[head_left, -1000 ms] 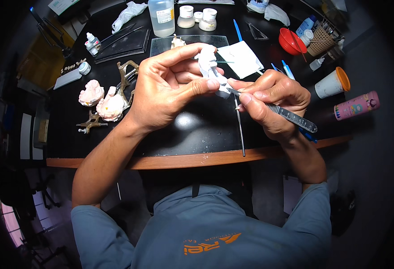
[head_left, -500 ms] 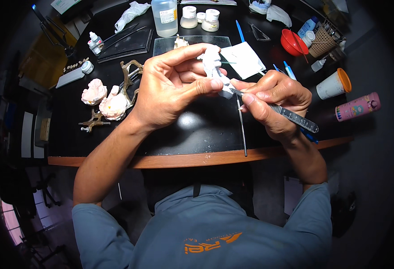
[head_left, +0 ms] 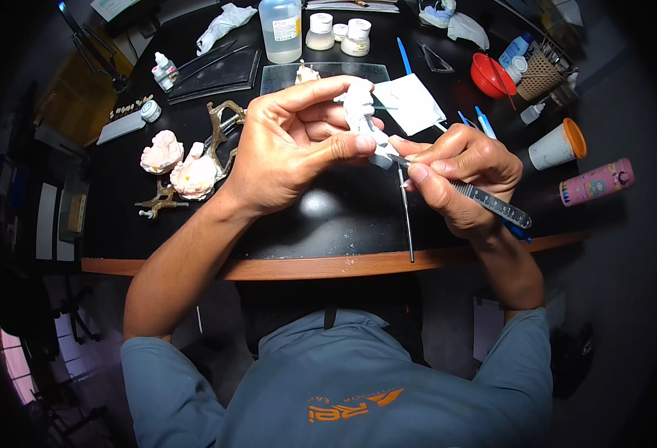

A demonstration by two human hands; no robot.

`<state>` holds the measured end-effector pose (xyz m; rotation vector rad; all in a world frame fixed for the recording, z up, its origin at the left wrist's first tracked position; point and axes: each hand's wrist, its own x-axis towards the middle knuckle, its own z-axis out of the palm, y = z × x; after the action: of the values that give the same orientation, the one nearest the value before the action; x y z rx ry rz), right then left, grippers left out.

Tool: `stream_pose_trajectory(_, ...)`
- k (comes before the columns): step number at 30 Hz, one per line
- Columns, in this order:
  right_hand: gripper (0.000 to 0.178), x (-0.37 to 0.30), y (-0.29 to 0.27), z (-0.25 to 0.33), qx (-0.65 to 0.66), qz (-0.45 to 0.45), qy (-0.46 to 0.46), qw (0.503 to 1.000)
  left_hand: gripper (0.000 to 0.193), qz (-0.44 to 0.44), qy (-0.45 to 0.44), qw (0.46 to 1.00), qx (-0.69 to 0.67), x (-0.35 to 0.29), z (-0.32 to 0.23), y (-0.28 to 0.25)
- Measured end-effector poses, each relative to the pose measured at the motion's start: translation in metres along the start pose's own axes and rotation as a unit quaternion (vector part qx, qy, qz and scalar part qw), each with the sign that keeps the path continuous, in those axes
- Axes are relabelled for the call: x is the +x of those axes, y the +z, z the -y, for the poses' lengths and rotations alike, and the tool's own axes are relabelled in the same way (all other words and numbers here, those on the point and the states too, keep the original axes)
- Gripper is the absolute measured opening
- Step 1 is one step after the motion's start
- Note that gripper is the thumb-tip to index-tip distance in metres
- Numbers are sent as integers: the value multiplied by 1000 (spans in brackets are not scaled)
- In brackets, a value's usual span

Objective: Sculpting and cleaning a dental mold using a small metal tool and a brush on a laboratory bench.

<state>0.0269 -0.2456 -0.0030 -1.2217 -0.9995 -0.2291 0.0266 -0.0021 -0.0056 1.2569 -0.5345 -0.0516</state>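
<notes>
My left hand [head_left: 283, 160] is raised above the table, its thumb and fingers closed around a white plaster dental model [head_left: 358, 108]. In my right hand [head_left: 470, 164] is a scalpel [head_left: 493, 204] with a flat, ruler-marked metal handle, pinched like a pen. Its tip meets the lower right end of the model; the blade itself is mostly hidden by the fingers. A slim metal rod-like tool [head_left: 407, 224] runs from beneath my right fingertips to the table's front edge; I cannot tell whether it lies on the table.
Pinkish-white dental casts [head_left: 193, 175] and a bronze-coloured articulator [head_left: 220, 138] stand left of my hands. Behind are a glass plate [head_left: 274, 75], a clear bottle [head_left: 282, 37], small jars [head_left: 356, 37] and white paper [head_left: 410, 104]. Rightward are a red bowl [head_left: 489, 75], a white cup [head_left: 556, 145] and a pink can [head_left: 596, 182].
The whole view has shifted slightly. My left hand keeps the dental model in about the same pose, and the scalpel in my right hand stays against its lower end with little movement.
</notes>
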Motion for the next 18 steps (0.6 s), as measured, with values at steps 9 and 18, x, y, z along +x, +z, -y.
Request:
stream_pose_trajectory(9,24,1,-2,5,-54,28,1,998,64,9,21,1000,21,1,-3,0)
stream_pose_trajectory(18,21,1,2,7,-53,15,8,998,64,15,63,997,49,1,-2,-2)
